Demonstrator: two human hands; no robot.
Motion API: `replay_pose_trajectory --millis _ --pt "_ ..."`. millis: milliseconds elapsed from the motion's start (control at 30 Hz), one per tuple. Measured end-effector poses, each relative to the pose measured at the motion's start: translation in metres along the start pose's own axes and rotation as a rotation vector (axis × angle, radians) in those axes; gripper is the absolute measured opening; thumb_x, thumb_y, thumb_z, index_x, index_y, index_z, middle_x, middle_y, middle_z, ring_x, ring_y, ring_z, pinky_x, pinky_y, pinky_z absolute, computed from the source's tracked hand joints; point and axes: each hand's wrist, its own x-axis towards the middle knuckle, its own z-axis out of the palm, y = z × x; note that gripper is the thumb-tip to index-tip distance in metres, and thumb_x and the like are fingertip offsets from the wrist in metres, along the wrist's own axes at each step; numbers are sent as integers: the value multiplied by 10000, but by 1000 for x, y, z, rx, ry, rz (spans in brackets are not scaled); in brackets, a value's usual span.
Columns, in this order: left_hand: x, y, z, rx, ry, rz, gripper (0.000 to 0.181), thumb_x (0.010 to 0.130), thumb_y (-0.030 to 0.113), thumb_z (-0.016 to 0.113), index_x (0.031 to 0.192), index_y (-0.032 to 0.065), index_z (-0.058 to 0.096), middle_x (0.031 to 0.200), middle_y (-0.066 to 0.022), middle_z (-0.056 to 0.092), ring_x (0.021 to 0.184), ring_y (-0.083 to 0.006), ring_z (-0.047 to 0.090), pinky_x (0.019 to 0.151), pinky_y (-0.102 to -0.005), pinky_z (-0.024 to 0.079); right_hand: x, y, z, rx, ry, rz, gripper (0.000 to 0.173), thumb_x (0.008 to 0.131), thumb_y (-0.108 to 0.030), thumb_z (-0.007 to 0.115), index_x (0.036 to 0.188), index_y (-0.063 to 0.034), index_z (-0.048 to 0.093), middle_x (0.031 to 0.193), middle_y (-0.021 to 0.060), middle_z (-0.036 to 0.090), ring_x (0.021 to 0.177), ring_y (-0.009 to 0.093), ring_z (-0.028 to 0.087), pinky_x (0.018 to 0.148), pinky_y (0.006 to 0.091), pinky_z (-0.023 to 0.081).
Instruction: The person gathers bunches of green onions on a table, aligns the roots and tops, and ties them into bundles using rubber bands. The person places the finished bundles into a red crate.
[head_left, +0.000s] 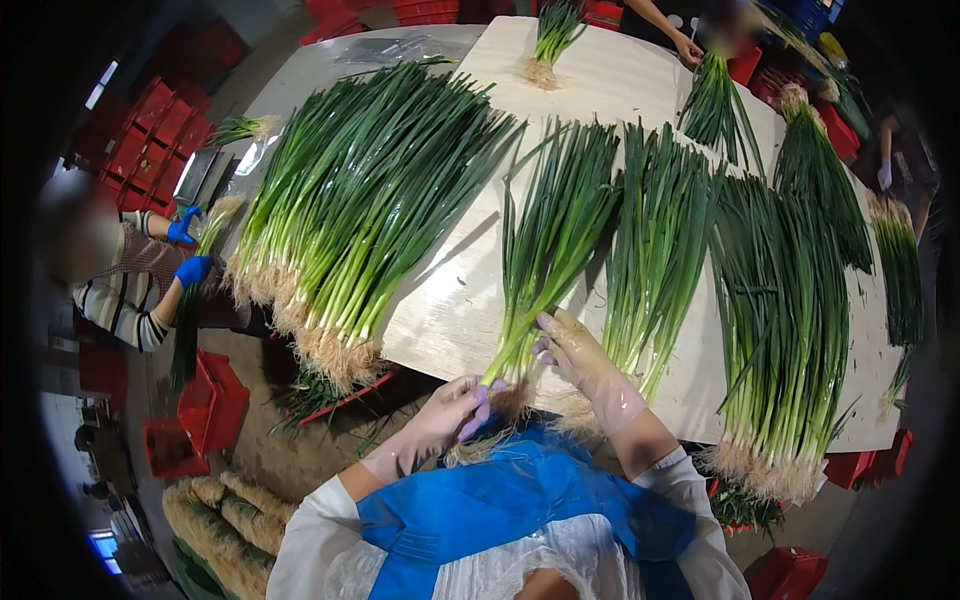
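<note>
My left hand (450, 412), in a thin translucent glove with purplish fingertips, is closed on the lower stalk of a green onion (517, 334) near its root end. The stalk slants up and right over a loose bunch of green onions (551, 195) lying on the pale tabletop (442, 315). My right hand (577, 352), gloved alike, has bent fingers against the stalks on their right side; whether it grips them is hidden. Another bunch of green onions (652, 255) lies just right of it. The pale roots point toward my blue apron (525, 495).
Left stands a big pile of green onions (367, 202); right, more bunches (780, 322). A person with blue gloves (193, 271) handles onions at left. Across the table, another person's hand (686, 49) holds a bunch. Red crates (214, 405) and root-covered bundles (225, 525) sit on the floor.
</note>
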Motion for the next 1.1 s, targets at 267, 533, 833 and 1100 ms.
replay_pose_trajectory --millis 267,533,833,1100 --pt "-53 -6 -11 -143 92 123 384 982 307 515 1199 -7 554 583 10 463 434 -74 373 448 -217 308 -9 -41 92 -10 -136 -11 295 949 -247 616 1177 -59 613 1084 92 668 804 138 633 658 252 507" --pt "25 -19 -10 -438 -10 65 421 1020 347 423 1234 -4 510 592 17 417 431 -98 357 434 -253 295 11 -22 68 60 115 -286 287 1019 -233 469 1201 -28 552 1180 119 580 1085 203 544 926 395 470" --pt "101 -30 16 -637 -1 -152 559 966 525 472 1128 2 582 579 14 485 409 -92 369 385 -235 268 -31 35 13 25 189 -286 302 1013 -227 460 1151 26 551 1109 129 602 904 207 570 948 405 485" --pt "136 2 9 49 380 -137 158 930 231 639 948 74 628 654 -32 611 461 -102 521 355 -254 353 -104 50 24 142 -337 88 146 922 -90 583 1021 12 617 731 28 553 588 98 464 531 228 360"
